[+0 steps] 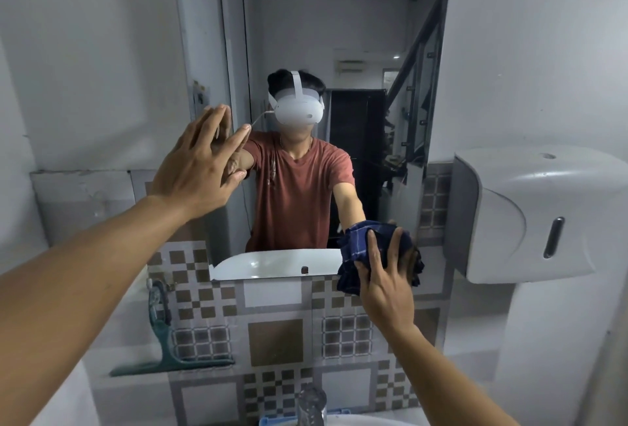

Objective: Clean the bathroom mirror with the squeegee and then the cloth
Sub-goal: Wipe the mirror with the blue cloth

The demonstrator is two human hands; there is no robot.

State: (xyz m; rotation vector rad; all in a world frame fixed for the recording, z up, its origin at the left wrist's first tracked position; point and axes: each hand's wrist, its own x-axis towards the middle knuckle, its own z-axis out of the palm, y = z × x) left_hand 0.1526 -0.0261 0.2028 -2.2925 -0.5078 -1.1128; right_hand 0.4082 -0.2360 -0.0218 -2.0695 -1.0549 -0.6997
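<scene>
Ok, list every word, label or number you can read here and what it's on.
None can be read.
The dark print on the reddish-brown T-shirt reflected in the rectangular wall mirror is too blurred.
The white plastic wall dispenser shows no label.

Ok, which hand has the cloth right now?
The right hand, pressing the dark blue cloth on the lower right corner of the mirror. The left hand holds nothing, fingers straight at its left edge.
</scene>
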